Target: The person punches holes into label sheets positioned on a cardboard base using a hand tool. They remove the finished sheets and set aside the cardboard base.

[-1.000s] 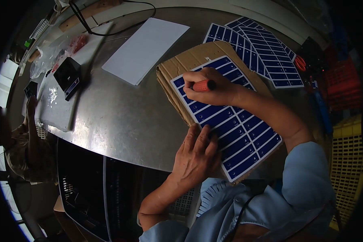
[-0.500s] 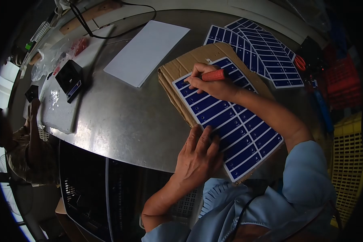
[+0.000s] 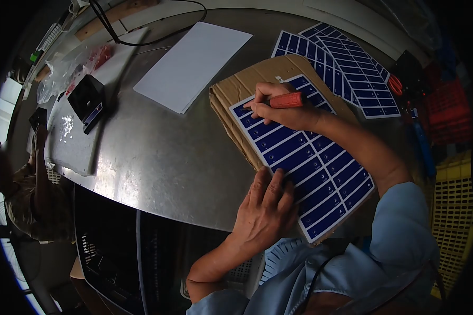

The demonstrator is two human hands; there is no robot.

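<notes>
A sheet of dark blue labels with white borders [image 3: 320, 202] lies on a piece of brown cardboard [image 3: 236, 84]. Over the upper part of the sheet, my right hand [image 3: 286, 107] is closed around a red-handled tool [image 3: 287, 100], its thin tip pointing at the sheet's upper left corner. Small round marks show on many of the labels. My left hand [image 3: 265, 205] rests with fingers slightly apart on the lower left edge of the sheet and cardboard, holding nothing.
White paper [image 3: 193, 65] lies left of the cardboard; more blue label sheets [image 3: 357, 73] lie behind it. Red-handled scissors [image 3: 394, 84] are at right, near a yellow basket [image 3: 454, 210]. Black boxes [image 3: 86, 100] stand at left, where another person [image 3: 34, 205] is present.
My right hand has lifted and turned, so the red handle now points rightward and the tip is near the corner. The cardboard and sheet sit slightly further right in view.
</notes>
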